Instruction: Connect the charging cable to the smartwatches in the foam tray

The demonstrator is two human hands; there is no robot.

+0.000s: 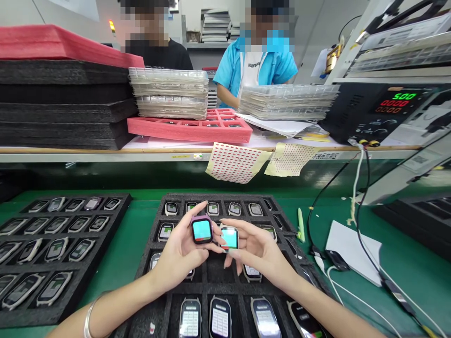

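My left hand (183,249) is closed around a purple-framed smartwatch case (202,230) with a lit cyan screen. In my right hand (253,249) is a silver-framed smartwatch case (229,238), also lit cyan, gripped between thumb and fingers. The two watches are side by side, screens up, with my left fingertips close to the silver one. Both hands are above a black foam tray (207,277), whose compartments hold several strapless watches. One of these watches (190,317) shows a pale grid on its screen. My hands cover part of the tray's middle rows.
Another foam tray (121,211) of watches lies left. On the shelf are stacked black foam trays (66,101), a pink foam tray (190,134), clear plastic trays (169,94) and a power supply (366,112). Cables (331,277) run along the right. Two people are behind the shelf.
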